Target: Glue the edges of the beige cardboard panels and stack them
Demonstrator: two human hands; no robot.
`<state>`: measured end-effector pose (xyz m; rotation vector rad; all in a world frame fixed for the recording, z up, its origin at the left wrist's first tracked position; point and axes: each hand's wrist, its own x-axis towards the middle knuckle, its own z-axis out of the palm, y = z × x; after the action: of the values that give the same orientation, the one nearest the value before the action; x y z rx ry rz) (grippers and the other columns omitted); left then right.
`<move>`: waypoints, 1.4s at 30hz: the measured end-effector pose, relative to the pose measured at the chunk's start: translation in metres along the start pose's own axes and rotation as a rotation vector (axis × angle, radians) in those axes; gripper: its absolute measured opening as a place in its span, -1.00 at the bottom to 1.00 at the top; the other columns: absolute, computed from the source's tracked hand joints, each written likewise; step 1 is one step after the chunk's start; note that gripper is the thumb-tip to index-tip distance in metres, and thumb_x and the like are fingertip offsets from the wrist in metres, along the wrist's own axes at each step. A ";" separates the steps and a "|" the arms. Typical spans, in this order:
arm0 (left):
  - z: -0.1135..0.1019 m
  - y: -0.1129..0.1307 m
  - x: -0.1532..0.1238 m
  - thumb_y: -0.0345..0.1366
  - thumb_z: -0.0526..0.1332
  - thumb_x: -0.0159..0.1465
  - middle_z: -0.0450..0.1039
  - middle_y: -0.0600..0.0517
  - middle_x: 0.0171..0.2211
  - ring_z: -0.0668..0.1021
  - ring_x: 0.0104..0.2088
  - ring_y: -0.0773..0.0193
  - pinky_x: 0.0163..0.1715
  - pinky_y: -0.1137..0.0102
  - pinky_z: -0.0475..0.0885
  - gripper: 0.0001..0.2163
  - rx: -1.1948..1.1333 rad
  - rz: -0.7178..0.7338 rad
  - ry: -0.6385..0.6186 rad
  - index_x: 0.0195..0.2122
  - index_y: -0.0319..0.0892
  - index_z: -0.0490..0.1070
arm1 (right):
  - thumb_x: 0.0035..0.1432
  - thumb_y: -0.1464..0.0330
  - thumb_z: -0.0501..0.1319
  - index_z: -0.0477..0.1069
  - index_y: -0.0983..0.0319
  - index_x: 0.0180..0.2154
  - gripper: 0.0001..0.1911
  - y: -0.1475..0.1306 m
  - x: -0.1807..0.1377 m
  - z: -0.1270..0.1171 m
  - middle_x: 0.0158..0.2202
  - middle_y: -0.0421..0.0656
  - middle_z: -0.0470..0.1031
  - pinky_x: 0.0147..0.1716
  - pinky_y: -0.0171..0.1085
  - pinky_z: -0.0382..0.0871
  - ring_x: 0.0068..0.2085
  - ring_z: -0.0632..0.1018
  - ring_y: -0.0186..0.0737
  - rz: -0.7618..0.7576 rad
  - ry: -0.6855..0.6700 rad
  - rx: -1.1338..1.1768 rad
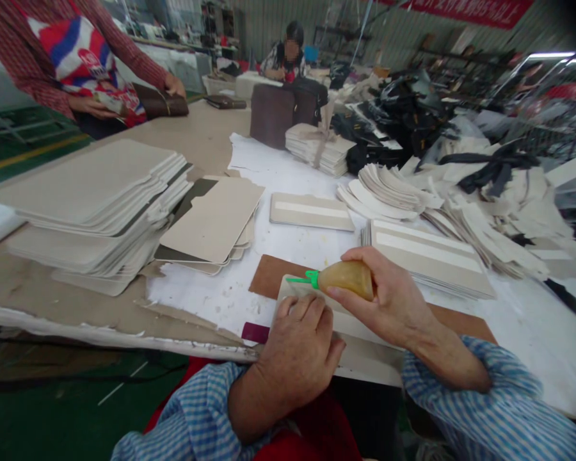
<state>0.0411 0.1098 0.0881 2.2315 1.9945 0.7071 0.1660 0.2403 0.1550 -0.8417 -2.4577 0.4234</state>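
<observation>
In my right hand (393, 291) is a squeeze glue bottle (349, 279), amber and tilted on its side. Its thin green nozzle (300, 280) points left, over the far left corner of a beige panel (360, 328). My left hand (300, 346) presses on that panel near the table's front edge, fingers bent and close together. Part of the panel is hidden under both hands. Beneath it lies a brown strip (274, 276), showing at both sides. A small dark purple piece (255, 331) lies left of my left hand.
Beige panels are stacked at left (91, 192), with more notched panels (211, 221) beside them. White-striped panels form a stack (432, 256) at right; another striped panel (312, 211) lies ahead. Behind are a tied bundle (319, 147), scraps (499, 198) and a co-worker holding a brown item (158, 102).
</observation>
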 end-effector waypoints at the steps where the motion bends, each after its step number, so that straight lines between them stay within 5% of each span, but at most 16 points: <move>1: 0.000 0.000 0.000 -0.12 0.13 0.49 0.47 -0.17 0.21 0.47 0.18 -0.04 0.23 0.00 0.33 -0.66 0.007 0.003 0.004 0.10 -0.25 0.45 | 0.21 0.12 0.35 0.40 0.17 -0.09 -0.65 0.000 0.001 -0.001 -0.24 -0.14 0.53 -0.37 -0.19 0.35 -0.31 0.55 -0.08 -0.048 -0.005 -0.018; 8: -0.001 0.001 -0.001 -0.15 0.13 0.48 0.49 -0.11 0.14 0.48 0.10 -0.03 0.09 0.01 0.36 -0.74 0.038 0.003 -0.006 0.01 -0.20 0.46 | 0.32 0.19 0.25 0.38 0.20 -0.09 -0.75 -0.001 0.014 -0.013 -0.18 -0.11 0.48 -0.35 -0.18 0.31 -0.28 0.53 -0.08 -0.250 -0.132 -0.066; 17: -0.006 0.004 0.002 -0.17 0.18 0.46 0.49 -0.06 -0.03 0.45 0.02 -0.01 0.07 0.04 0.38 -0.79 0.000 -0.037 -0.063 -0.03 -0.18 0.45 | 0.27 0.24 0.30 0.38 0.20 -0.14 -0.78 0.000 0.029 -0.025 -0.22 -0.14 0.50 -0.39 -0.24 0.23 -0.36 0.48 -0.16 -0.307 -0.171 -0.163; 42: -0.001 0.002 0.001 -0.18 0.21 0.44 0.49 -0.13 0.01 0.46 0.05 -0.05 0.10 0.01 0.42 -0.73 0.024 -0.026 -0.067 0.05 -0.24 0.45 | 0.20 0.27 0.33 0.39 0.19 -0.16 -0.78 -0.003 0.030 -0.030 -0.22 -0.15 0.53 -0.35 -0.25 0.20 -0.33 0.47 -0.16 -0.199 -0.171 -0.153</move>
<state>0.0423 0.1101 0.0900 2.2076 2.0068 0.6006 0.1609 0.2608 0.1919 -0.6334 -2.7286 0.2464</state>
